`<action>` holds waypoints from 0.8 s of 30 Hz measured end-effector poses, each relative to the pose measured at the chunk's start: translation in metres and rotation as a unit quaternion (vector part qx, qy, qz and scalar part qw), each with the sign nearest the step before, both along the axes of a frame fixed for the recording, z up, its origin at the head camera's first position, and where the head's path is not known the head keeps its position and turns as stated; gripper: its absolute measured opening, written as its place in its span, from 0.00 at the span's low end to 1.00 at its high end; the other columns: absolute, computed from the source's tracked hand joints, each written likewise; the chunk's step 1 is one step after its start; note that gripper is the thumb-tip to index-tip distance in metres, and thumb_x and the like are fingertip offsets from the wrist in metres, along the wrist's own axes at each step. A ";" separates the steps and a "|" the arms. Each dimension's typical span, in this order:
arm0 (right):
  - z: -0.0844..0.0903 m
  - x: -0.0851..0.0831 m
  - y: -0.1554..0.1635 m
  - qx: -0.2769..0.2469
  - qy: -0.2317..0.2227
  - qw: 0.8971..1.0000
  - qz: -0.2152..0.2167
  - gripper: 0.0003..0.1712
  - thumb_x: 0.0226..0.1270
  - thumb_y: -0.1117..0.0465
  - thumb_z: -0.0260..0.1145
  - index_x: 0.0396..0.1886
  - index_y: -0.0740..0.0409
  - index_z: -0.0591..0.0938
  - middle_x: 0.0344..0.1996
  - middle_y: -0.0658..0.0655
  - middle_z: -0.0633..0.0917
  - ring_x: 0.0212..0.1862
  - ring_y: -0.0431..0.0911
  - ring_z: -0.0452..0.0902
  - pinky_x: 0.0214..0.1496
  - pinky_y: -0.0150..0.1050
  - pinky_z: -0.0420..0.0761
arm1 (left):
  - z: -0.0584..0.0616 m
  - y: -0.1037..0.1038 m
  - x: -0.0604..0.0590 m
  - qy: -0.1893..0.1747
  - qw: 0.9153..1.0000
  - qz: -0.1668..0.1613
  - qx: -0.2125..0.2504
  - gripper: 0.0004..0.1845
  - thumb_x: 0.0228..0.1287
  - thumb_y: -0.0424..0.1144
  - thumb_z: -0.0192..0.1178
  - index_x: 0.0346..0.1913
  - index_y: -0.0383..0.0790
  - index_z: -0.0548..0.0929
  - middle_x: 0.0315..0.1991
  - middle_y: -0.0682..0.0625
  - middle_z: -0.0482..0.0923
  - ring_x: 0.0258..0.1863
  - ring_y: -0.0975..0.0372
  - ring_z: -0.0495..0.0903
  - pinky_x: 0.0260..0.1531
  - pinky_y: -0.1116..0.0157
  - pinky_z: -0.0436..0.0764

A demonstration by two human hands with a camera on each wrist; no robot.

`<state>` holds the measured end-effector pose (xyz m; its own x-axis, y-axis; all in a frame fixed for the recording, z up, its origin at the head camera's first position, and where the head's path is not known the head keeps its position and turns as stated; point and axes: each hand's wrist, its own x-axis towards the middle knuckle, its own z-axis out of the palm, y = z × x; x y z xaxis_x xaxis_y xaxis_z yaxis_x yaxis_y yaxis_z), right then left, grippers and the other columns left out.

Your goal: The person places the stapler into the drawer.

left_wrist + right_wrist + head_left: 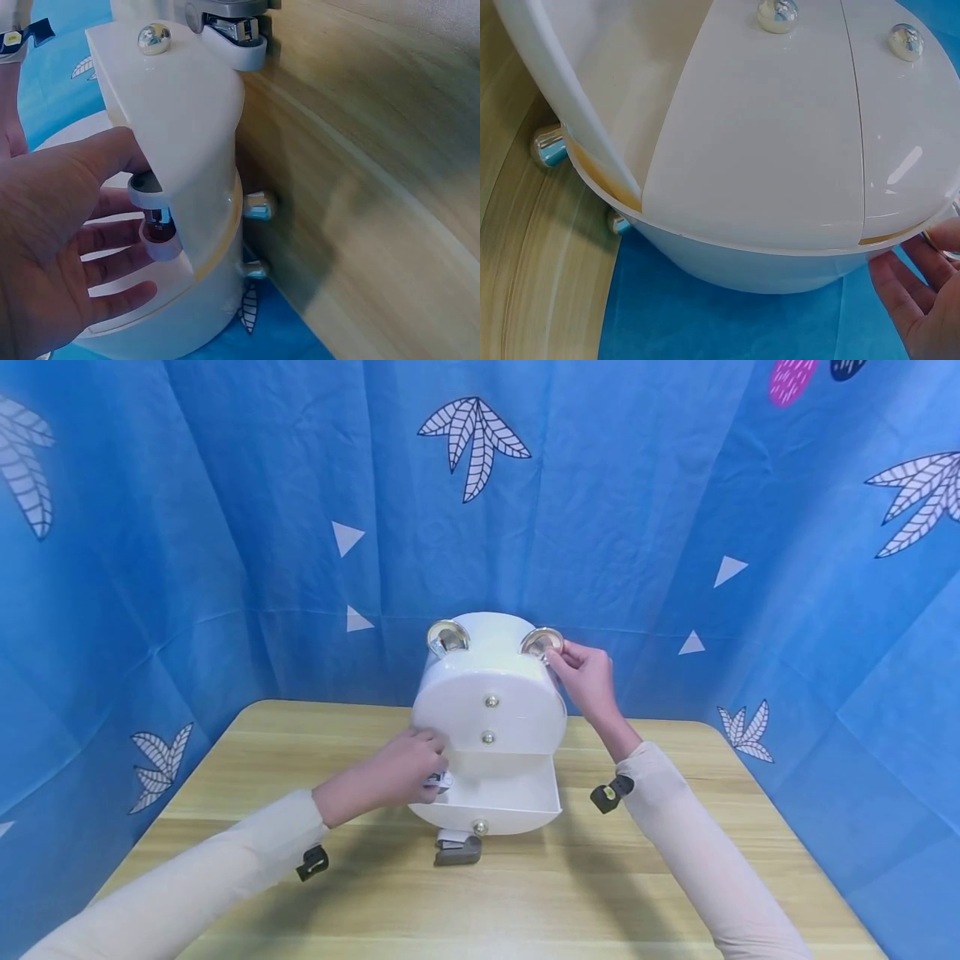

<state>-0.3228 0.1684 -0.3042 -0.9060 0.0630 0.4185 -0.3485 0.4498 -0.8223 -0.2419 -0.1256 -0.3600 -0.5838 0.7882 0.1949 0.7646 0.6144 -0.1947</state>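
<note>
A white rounded drawer box (517, 710) with gold knobs and two gold-rimmed ears has its bottom drawer (517, 820) pulled out. My left hand (401, 768) is at the drawer's left side and pinches a small stapler (157, 217) between thumb and fingers; part of the stapler is hidden in the head view. My right hand (588, 677) grips the box's right ear (542, 642), thumb in front. In the right wrist view only part of this hand (934, 300) shows, at the box's edge. A second small stapler (457, 850), grey and white, lies before the drawer.
The box stands towards the back of a wood-patterned table (360, 893). A blue printed curtain (300, 485) surrounds the table at the back and sides. The left ear (448, 637) of the box is untouched.
</note>
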 end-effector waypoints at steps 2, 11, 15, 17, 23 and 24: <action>0.000 0.000 0.000 -0.003 -0.002 1.000 0.000 0.12 0.71 0.59 0.67 0.45 0.61 0.90 0.37 0.64 0.91 0.33 0.37 0.87 0.29 0.23 0.80 | -0.001 0.001 0.000 -0.002 1.000 0.006 -0.002 0.10 0.51 0.45 0.74 0.27 0.44 0.85 0.32 0.52 0.77 0.36 0.58 0.75 0.44 0.56 0.78; -0.001 0.001 0.001 0.002 -0.002 1.000 -0.002 0.12 0.71 0.59 0.67 0.44 0.62 0.90 0.33 0.66 0.91 0.30 0.37 0.85 0.29 0.23 0.78 | -0.002 0.003 0.000 -0.025 0.999 0.019 0.006 0.11 0.54 0.47 0.75 0.27 0.44 0.86 0.31 0.53 0.77 0.35 0.58 0.75 0.43 0.57 0.77; -0.001 0.001 0.000 -0.002 -0.002 1.000 0.000 0.12 0.71 0.59 0.67 0.43 0.62 0.90 0.33 0.66 0.91 0.29 0.36 0.84 0.28 0.23 0.77 | -0.001 0.002 0.001 -0.036 0.999 0.031 0.013 0.12 0.56 0.47 0.74 0.34 0.41 0.88 0.35 0.50 0.81 0.39 0.55 0.77 0.47 0.54 0.78; 0.000 0.002 0.000 -0.002 -0.002 1.000 0.002 0.12 0.71 0.59 0.67 0.43 0.62 0.90 0.33 0.66 0.91 0.29 0.36 0.84 0.27 0.23 0.76 | -0.001 0.002 0.001 -0.033 0.999 0.035 0.014 0.13 0.56 0.46 0.74 0.37 0.40 0.88 0.38 0.48 0.82 0.42 0.54 0.78 0.49 0.53 0.78; -0.001 0.001 0.000 0.006 0.005 1.000 -0.003 0.11 0.71 0.59 0.67 0.42 0.62 0.90 0.29 0.66 0.90 0.25 0.36 0.81 0.24 0.24 0.72 | 0.001 0.002 0.002 -0.015 0.999 0.025 0.024 0.13 0.56 0.45 0.73 0.39 0.41 0.88 0.42 0.47 0.84 0.47 0.52 0.80 0.52 0.52 0.79; -0.001 0.000 0.000 0.006 0.005 1.000 -0.004 0.11 0.71 0.59 0.67 0.42 0.62 0.90 0.29 0.66 0.90 0.25 0.36 0.81 0.24 0.24 0.72 | 0.001 0.003 0.002 -0.015 0.999 0.023 0.026 0.13 0.57 0.45 0.73 0.40 0.41 0.88 0.42 0.46 0.84 0.47 0.52 0.80 0.53 0.52 0.79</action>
